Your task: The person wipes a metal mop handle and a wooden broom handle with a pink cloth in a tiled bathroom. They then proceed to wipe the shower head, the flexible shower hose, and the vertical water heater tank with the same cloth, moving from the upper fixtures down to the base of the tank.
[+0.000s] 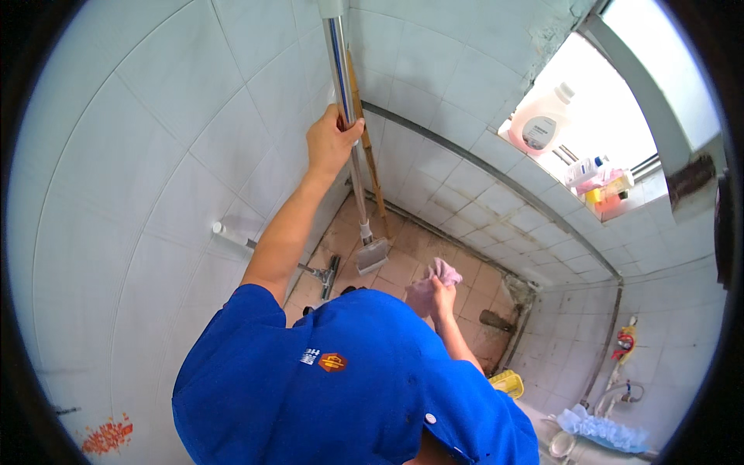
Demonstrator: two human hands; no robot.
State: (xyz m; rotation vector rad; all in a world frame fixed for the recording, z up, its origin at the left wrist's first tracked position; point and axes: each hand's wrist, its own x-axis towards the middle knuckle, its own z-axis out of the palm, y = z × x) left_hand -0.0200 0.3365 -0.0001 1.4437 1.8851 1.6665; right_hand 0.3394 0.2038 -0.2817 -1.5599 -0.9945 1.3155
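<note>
My left hand (332, 139) is wrapped around the metal pole of a flat mop (372, 256), whose head rests low on the tiled floor (401, 270). A bamboo pole (372, 168) leans in the corner just beside that metal pole. A squeegee (330, 277) with a white-ended handle stands to the left, partly hidden by my left arm. Held away from the mop, my right hand (443, 296) grips a crumpled pink cloth (446, 272), which hangs partly below the fingers.
Bottles, among them a large jug of pink liquid (537, 125), stand on the window sill at the upper right. A dark pipe (465, 154) runs along the tiled wall. A yellow plastic basket (508, 383) and a blue ruffled item (601, 429) lie at the lower right.
</note>
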